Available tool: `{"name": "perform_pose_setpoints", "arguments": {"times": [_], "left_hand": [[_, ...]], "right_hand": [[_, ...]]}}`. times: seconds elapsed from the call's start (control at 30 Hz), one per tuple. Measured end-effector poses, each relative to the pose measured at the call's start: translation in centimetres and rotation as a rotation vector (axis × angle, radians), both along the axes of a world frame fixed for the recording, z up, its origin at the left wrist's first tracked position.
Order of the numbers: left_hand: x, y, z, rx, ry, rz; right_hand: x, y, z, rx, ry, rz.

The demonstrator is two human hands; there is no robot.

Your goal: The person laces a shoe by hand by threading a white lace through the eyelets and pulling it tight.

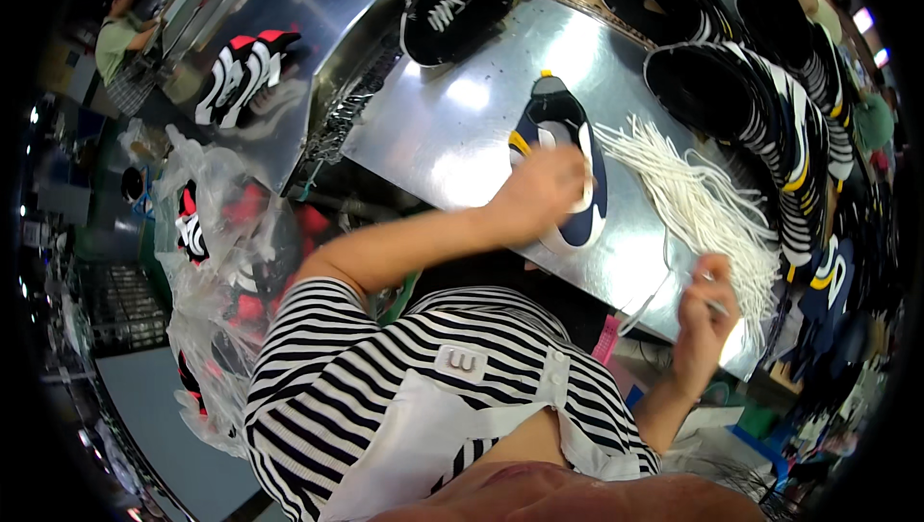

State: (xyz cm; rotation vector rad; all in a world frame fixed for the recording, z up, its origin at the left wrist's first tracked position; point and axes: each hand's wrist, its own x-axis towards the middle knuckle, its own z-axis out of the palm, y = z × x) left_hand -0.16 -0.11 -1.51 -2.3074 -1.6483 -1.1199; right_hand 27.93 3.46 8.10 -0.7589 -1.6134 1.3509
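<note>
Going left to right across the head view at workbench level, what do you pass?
Clear plastic bag of red and black shoe parts → left hand pressing on the navy shoe upper → bundle of white laces with the right hand pinching one → stacked black striped uppers along the bench's right edge.

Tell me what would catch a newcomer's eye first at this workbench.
The shiny metal table stands out, with a navy, white and yellow shoe upper lying flat in its middle under the left hand. Right of it lies a bundle of white laces, and the right hand pinches one lace at the table's near edge. Stacks of dark striped shoe uppers crowd the table's far and right sides.
</note>
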Motion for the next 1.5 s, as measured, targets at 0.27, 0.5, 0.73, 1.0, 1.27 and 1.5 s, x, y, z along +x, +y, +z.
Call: {"name": "perform_pose_setpoints", "arguments": {"times": [0.27,0.5,0.73,1.0,1.27,1.5], "left_hand": [[-8.3,4.9,2.1,-0.756,0.223,-0.106],[-5.3,4.9,0.5,-1.647,-1.011,-0.029],[-0.9,2.9,2.3,-1.247,-1.488,-0.061],[1.1,1.8,0.7,-0.999,-1.577,-0.094],[2.1,0.3,1.1,-0.722,-1.359,-0.049],[2.5,-0.2,0.6,-0.686,-1.337,-0.056]], "right_hand": [[-12.1,0.0,-12.5,-0.480,-0.112,0.009],[-11.5,2.7,-12.7,-0.581,0.133,-0.082],[-10.9,3.1,-9.3,-0.484,0.183,-0.090],[-10.4,2.2,-9.0,-0.512,0.042,-0.033],[-10.0,0.7,-7.7,-0.348,-0.129,-0.021],[-8.3,0.6,-8.0,-0.115,-0.180,-0.044]]}}
